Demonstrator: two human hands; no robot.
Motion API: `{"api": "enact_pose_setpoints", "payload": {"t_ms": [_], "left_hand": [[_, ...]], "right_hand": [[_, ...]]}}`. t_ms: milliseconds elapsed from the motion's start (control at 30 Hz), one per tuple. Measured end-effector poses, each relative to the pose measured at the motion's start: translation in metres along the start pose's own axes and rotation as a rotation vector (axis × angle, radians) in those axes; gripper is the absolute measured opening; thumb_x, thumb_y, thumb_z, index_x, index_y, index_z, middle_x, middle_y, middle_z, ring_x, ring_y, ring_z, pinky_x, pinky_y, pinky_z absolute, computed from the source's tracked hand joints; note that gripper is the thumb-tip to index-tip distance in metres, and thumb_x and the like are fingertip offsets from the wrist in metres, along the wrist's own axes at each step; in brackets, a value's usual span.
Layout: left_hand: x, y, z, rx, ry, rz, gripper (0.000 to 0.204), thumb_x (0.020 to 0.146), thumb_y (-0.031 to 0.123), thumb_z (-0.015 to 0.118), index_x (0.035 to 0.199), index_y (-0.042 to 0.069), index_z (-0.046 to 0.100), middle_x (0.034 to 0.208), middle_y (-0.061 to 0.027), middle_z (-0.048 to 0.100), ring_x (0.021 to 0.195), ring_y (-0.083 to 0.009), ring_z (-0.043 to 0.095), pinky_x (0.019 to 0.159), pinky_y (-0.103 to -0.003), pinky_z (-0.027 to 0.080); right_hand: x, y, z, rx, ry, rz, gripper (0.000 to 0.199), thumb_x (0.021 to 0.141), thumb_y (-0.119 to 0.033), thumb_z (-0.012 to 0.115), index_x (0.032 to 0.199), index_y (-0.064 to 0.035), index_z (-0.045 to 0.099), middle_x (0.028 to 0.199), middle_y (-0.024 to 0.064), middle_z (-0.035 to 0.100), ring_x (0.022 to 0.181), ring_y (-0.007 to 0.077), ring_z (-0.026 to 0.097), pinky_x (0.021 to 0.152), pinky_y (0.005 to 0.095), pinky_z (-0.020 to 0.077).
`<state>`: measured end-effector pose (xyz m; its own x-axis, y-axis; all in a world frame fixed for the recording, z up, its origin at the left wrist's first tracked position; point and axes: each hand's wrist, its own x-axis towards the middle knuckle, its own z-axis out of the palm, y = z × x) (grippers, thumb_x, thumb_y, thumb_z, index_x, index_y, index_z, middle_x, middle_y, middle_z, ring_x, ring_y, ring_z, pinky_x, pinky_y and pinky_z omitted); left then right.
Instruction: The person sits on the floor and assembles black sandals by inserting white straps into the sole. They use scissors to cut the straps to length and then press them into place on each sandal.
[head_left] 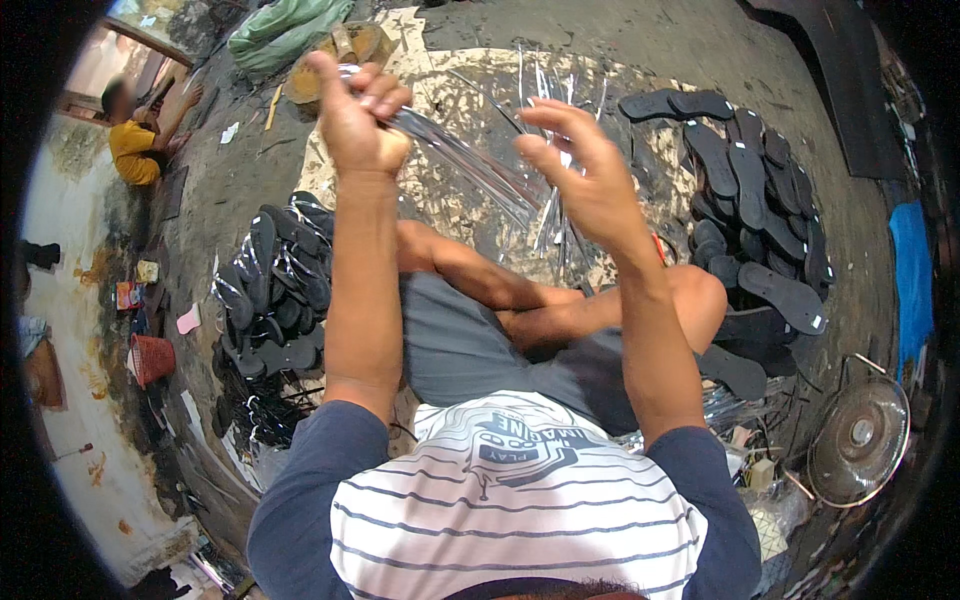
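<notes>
My left hand (362,118) is raised and closed around a bundle of shiny, silvery-dark strips (465,160), which slants down to the right from the fist. To its right my right hand (580,165) hovers with curved fingers and thumb apart, and no held thing shows in it. A thin dark strip (485,97) ends close to its fingertips; whether they touch I cannot tell. More loose shiny strips (550,215) lie on the worn board (440,65) between and beyond my hands, partly hidden behind the right one.
Black sandal soles (745,190) are heaped on the right. Strapped black sandals (265,255) are piled on the left. A round wooden block (310,80) and green sack (280,35) stand far left. A fan (858,440) is at lower right. A person in yellow (135,150) sits far left.
</notes>
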<state>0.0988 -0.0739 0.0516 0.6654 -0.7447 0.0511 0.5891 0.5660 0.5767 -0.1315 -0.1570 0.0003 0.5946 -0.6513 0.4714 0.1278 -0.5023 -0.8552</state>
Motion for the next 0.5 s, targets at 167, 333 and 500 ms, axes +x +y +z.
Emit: {"api": "enact_pose_setpoints", "payload": {"t_ms": [167,333,500], "left_hand": [[-0.002,-0.060,-0.037,0.147,-0.057,-0.148,0.044,0.100,0.051,0.058,0.096,0.008,0.051,0.087,-0.0048,0.058,0.067,-0.0109,0.051,0.059,-0.026,0.044],[-0.080,-0.098,-0.029,0.347,-0.067,-0.270,0.033,0.110,0.036,0.042,0.138,0.018,0.042,0.109,-0.0096,0.061,0.081,-0.0188,0.060,0.091,-0.044,0.056],[-0.063,-0.081,-0.076,0.191,-0.131,-0.302,0.028,0.110,0.034,0.044,0.136,0.025,0.042,0.087,-0.0010,0.048,0.065,-0.0087,0.047,0.062,-0.027,0.049]], "right_hand": [[-0.024,0.030,0.055,-0.097,-0.353,0.364,0.037,0.107,-0.039,0.050,0.108,-0.0022,0.058,0.091,0.0148,0.066,0.081,0.0257,0.063,0.075,0.0402,0.0501],[-0.058,0.067,0.045,0.216,-0.468,0.424,0.041,0.109,-0.040,0.047,0.094,-0.0030,0.055,0.075,0.0055,0.056,0.068,0.0195,0.052,0.065,0.0374,0.0456],[-0.073,0.150,-0.040,0.030,-0.878,0.669,0.065,0.101,-0.066,0.041,0.138,-0.0163,0.062,0.130,0.0163,0.067,0.118,0.0348,0.064,0.101,0.0436,0.0487]]}}
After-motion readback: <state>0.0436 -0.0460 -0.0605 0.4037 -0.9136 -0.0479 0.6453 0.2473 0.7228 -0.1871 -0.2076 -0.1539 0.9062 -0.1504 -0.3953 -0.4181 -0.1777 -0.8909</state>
